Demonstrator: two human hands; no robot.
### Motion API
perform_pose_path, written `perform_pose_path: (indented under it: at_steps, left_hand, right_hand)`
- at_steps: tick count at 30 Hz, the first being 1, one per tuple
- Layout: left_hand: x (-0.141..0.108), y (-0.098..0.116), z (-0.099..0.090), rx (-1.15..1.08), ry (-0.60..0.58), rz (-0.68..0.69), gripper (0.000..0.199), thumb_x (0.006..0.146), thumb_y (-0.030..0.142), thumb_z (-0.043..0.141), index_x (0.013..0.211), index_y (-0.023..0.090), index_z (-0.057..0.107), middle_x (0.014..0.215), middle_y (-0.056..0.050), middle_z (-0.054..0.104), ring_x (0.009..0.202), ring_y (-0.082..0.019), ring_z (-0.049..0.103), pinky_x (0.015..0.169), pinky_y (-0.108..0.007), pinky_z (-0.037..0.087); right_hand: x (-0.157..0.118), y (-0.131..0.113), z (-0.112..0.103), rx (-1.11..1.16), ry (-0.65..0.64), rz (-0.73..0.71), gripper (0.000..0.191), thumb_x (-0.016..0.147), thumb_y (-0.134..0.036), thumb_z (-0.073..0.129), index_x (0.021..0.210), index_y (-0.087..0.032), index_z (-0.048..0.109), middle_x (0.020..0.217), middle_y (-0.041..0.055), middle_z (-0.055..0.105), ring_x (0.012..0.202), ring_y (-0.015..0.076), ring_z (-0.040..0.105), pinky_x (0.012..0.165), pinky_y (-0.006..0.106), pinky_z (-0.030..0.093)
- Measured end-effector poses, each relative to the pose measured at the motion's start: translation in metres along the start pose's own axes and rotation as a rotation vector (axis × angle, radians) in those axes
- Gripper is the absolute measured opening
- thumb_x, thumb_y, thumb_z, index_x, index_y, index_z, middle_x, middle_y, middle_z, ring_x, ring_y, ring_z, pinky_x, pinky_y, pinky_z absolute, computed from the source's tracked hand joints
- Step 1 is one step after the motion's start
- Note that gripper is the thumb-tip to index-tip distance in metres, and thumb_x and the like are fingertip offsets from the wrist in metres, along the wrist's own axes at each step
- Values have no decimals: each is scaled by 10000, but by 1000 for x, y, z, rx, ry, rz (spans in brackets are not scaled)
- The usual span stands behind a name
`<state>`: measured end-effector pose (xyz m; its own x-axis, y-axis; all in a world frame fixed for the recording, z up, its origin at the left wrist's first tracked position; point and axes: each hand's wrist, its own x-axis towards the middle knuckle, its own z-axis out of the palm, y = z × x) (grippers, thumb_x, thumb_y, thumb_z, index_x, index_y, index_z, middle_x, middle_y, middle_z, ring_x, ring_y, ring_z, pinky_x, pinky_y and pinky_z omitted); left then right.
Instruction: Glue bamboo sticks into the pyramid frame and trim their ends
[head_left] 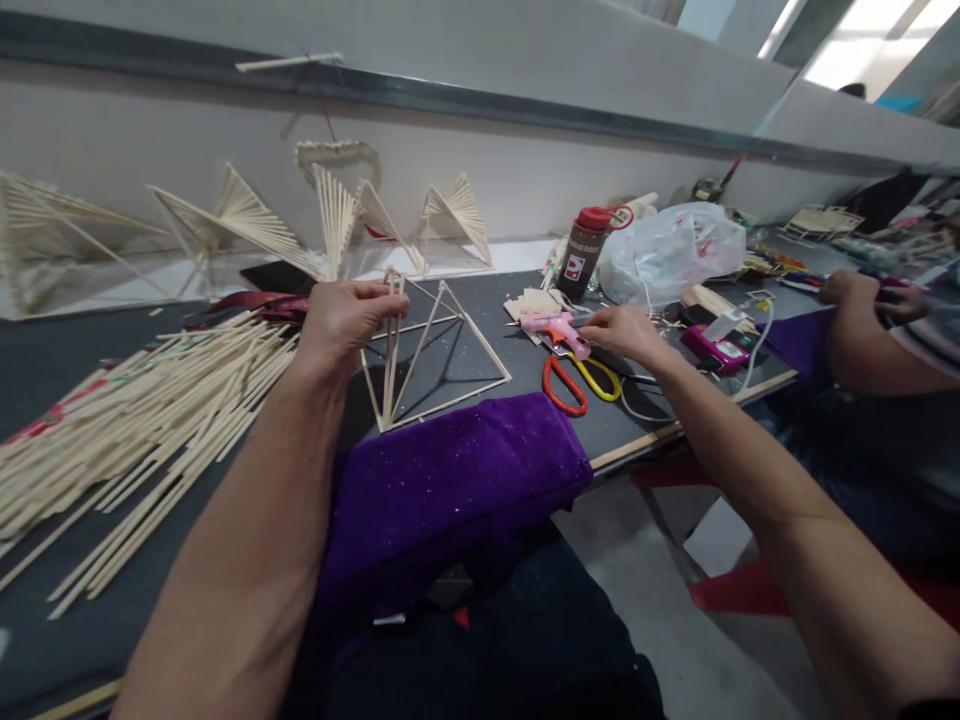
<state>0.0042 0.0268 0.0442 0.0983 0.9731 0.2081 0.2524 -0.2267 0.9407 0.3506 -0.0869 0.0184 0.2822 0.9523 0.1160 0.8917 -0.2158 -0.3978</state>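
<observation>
My left hand (351, 318) pinches the upper ends of thin wooden sticks (391, 365) at the left corner of a triangular stick frame (491, 350) standing on the table. My right hand (626, 335) is at the back end of a pink glue gun (551, 325) lying on its side. Its fingers are pressed together there; what is between them is hidden. Scissors (566, 388) with one red and one yellow handle lie just below the glue gun. A folded purple cloth (465, 455) covers the table edge in front of the frame.
Many loose wooden sticks (172, 420) are piled on the left. Finished fan-shaped stick pieces (240, 215) stand along the wall. A brown bottle (583, 255) and a plastic bag (671, 255) sit behind the glue gun. At right, a co-worker's arm (870, 345) rests near a magenta device (716, 348).
</observation>
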Motion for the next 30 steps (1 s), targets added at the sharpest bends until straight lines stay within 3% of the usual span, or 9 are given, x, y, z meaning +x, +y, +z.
perform_pose_path:
  at_steps: [5,9,13,16,19,22,30]
  left_hand:
    - [1,-1,0,-10,-15,-11,123,564,282,748,619,177,713,560,1,609,488,-73,412,475,-240,316]
    - [2,-4,-1,-18,5,10,143,533,270,729,627,163,717,578,5,629,514,-84,480,503,-232,351]
    - [2,-7,-1,-2,16,32,154,525,271,716,615,147,728,552,1,630,493,-92,488,506,-236,371]
    - [2,-8,0,-36,1,25,136,525,244,715,610,139,729,557,-9,638,490,-88,486,506,-232,375]
    - [2,-7,0,-65,-14,20,122,528,232,716,603,136,726,561,-15,640,492,-86,487,506,-232,377]
    - [2,-7,1,-65,-22,14,115,536,234,711,596,137,724,560,-17,639,494,-86,487,506,-233,377]
    - [2,-9,1,-41,-20,34,134,529,252,706,587,131,716,566,-12,629,496,-82,472,495,-231,359]
  right_hand:
    - [18,-10,13,-24,-170,44,234,713,-414,650,716,-187,711,711,94,658,662,212,546,584,341,337]
    - [17,-21,16,7,-100,120,196,682,-357,635,598,-180,646,588,79,616,575,208,534,522,336,328]
    - [13,-26,17,448,2,164,163,668,-326,633,664,-164,614,561,50,603,511,166,538,481,290,373]
    - [12,-37,11,811,26,99,181,636,-285,676,754,-171,599,642,40,638,498,132,545,440,246,379]
    - [11,-57,2,967,70,-51,206,674,-341,696,757,-180,595,637,14,613,480,95,517,433,220,384]
    - [7,-83,-5,1013,41,-149,237,716,-396,683,765,-180,598,660,10,610,504,88,536,453,212,410]
    - [14,-135,0,1032,-69,-271,335,647,-266,727,931,-156,586,874,69,688,604,131,630,454,220,431]
